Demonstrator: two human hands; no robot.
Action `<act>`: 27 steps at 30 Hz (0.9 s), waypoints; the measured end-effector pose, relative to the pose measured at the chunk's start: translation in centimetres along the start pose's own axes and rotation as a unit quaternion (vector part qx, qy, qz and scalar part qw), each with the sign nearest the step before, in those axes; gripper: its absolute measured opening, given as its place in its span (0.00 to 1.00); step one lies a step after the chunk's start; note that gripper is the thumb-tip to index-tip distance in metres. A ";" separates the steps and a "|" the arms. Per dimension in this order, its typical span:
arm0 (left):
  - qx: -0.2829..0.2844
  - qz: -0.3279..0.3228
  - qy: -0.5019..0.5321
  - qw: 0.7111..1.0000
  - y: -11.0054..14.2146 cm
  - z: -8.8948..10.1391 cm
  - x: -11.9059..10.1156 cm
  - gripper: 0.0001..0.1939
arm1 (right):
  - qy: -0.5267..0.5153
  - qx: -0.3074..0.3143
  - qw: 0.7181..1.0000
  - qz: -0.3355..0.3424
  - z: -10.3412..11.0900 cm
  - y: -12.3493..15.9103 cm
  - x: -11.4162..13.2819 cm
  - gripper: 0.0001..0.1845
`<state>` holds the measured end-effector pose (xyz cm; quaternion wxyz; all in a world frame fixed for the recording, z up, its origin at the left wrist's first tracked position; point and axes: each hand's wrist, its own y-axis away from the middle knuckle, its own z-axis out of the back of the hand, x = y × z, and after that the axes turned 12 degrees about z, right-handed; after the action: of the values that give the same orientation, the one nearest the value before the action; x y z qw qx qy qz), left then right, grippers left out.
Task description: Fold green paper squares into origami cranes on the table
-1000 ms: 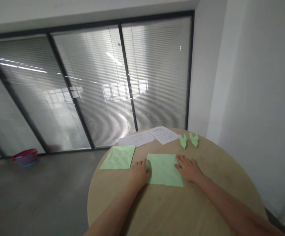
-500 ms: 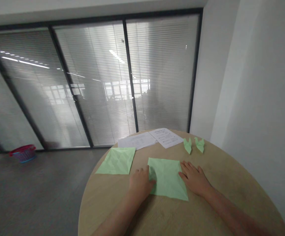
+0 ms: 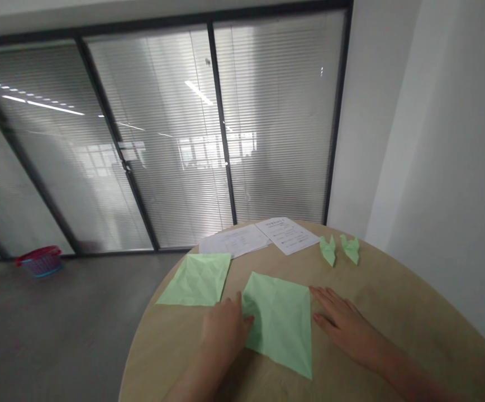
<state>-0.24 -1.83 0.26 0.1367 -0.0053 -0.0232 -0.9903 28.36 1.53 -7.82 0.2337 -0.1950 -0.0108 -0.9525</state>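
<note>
A light green square paper sheet (image 3: 280,318) lies turned at an angle on the round wooden table (image 3: 393,301). My left hand (image 3: 224,330) rests on the sheet's left edge, fingers curled loosely over it. My right hand (image 3: 343,324) lies flat on the table just right of the sheet, fingers stretched out and touching its right edge. A second green creased sheet (image 3: 198,279) lies flat to the left, untouched.
Two small folded green paper figures (image 3: 340,249) sit at the table's far right. Two white printed sheets (image 3: 263,235) lie at the far edge. Behind are glass partitions with blinds; a red basket (image 3: 40,261) stands on the grey floor at left. A white wall runs along the right.
The near green sheet has been rotated and drawn toward me; both hands have moved back with it. The view has tilted down slightly.
</note>
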 end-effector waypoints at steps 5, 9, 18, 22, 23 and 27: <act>0.021 -0.001 -0.009 1.000 0.3 0.2 -0.6 0.33 | -0.004 0.015 1.000 0.016 -0.4 0.2 0.5 0.35; 0.027 -0.006 0.022 0.999 -0.2 -0.3 -0.4 0.36 | 0.011 0.023 0.999 0.023 -0.6 -0.1 -0.2 0.34; 0.030 -0.005 0.002 1.000 0.0 0.1 0.8 0.29 | 0.059 -0.007 0.997 0.042 -1.4 -0.7 -0.3 0.32; 0.004 -0.012 0.000 1.000 -0.4 -0.4 0.3 0.27 | 0.086 -0.006 0.995 0.047 -1.5 -0.9 0.3 0.33; 0.000 -0.013 0.000 1.000 -0.6 -0.6 0.2 0.26 | 0.088 -0.010 0.995 0.047 -1.5 -0.9 0.3 0.33; -0.019 -0.019 0.019 0.999 -1.4 -1.4 0.3 0.24 | 0.086 -0.017 0.995 0.047 -1.3 -1.1 0.1 0.34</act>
<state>-0.92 -0.64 -1.14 0.1179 0.0112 -0.0024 -0.9930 27.34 2.35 -8.90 0.2745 -0.1163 0.0350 -0.9539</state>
